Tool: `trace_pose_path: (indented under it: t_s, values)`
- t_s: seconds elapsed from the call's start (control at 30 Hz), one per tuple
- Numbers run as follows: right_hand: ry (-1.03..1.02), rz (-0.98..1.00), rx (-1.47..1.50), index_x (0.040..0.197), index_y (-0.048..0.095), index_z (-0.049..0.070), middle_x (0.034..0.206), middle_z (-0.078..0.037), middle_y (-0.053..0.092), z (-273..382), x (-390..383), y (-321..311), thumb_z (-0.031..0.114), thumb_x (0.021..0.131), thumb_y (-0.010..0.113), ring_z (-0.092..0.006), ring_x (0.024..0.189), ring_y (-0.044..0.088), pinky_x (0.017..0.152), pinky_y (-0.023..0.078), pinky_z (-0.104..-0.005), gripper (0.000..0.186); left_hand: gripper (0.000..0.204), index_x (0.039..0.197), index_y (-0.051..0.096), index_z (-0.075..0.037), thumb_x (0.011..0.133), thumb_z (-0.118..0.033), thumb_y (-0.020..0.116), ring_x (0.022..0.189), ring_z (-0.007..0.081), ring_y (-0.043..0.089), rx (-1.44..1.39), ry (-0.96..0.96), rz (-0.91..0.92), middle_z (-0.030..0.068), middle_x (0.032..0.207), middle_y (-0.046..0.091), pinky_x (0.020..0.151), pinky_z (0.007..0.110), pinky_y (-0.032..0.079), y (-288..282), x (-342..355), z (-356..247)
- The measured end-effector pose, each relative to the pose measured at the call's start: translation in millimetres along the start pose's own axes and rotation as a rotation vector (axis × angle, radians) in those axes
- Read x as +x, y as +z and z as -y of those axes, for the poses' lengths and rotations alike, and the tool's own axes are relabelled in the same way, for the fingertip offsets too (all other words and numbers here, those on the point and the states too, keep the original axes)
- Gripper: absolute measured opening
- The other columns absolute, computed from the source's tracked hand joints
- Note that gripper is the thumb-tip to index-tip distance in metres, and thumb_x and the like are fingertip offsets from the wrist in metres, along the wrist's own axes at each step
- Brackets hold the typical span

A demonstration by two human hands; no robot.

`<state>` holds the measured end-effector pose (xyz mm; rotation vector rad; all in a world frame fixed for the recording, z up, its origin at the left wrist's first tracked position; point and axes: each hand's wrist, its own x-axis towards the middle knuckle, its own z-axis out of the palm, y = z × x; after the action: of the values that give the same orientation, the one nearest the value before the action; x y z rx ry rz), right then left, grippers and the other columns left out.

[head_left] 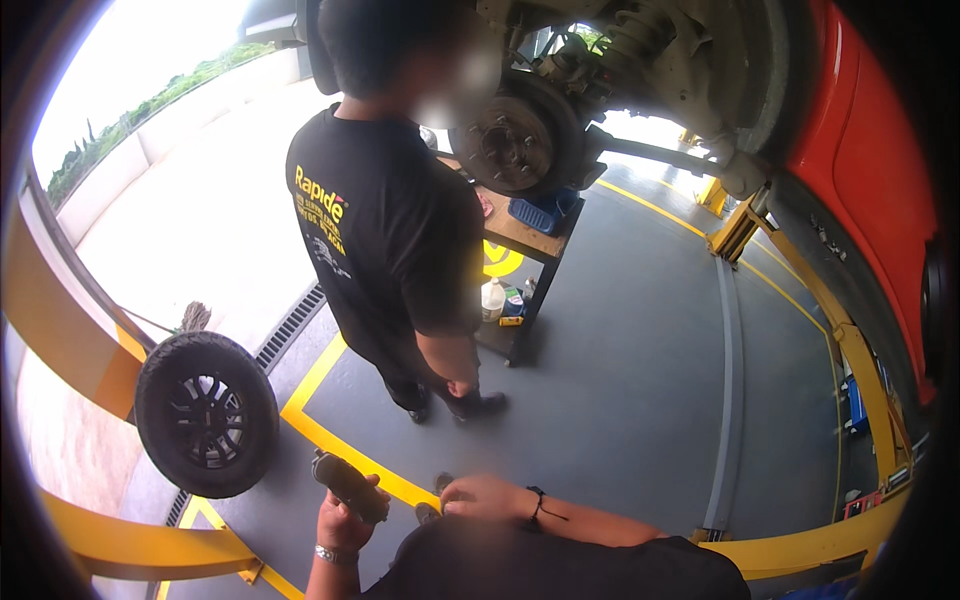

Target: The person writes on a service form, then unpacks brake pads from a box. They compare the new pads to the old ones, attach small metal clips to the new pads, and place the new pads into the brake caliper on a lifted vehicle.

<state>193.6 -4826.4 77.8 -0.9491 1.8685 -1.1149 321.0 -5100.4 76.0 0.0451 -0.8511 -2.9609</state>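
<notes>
My left hand [340,515], low in the middle of the view with a metal watch band on the wrist, grips a dark, flat, curved part [350,485] that looks like a brake pad, held upright at a slant. My right hand [475,495], with a dark cord bracelet, is to its right, close in front of my dark shirt; its fingers are curled, and whatever may be in them is hidden. A co-worker [370,230] in a black T-shirt stands ahead of me, one hand [460,385] hanging by the thigh, beside an exposed brake disc [505,140] under the raised vehicle.
A loose black wheel [175,420] stands at left. Yellow lift arms [150,540] cross low on both sides. A wheeled cart [555,240] holds a blue tray [535,215] and bottles [492,300] below. The raised red vehicle [860,150] fills the upper right. Grey floor [620,380] has yellow lines.
</notes>
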Motion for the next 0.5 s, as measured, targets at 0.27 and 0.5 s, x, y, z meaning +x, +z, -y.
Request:
trace_pose_path:
  t_s: [0.27,0.5]
  values:
    - [0.096,0.098,0.083,0.13,0.062,0.002,0.116,-0.012,0.07,55.9,116.2,-35.4,0.036,0.103,0.056,-0.0209,0.104,0.065,0.093,0.05,-0.0344,0.043,0.068,0.144,0.049,-0.014,0.085,-0.017,0.083,0.105,0.0378,0.07,-0.032,0.135,-0.193,0.0162,0.133,0.064,0.091,0.053,0.058,-37.1,59.8,-52.4]
    - [0.058,0.121,0.077,0.131,0.061,0.002,0.116,-0.01,0.07,59.7,241.4,-24.4,0.036,0.104,0.056,-0.0198,0.105,0.064,0.093,0.05,-0.0344,0.043,0.064,0.145,0.045,-0.019,0.091,-0.024,0.077,0.103,0.0337,0.07,0.046,0.24,-0.417,0.0141,0.134,0.062,0.083,0.044,0.061,-101.8,85.8,-132.1]
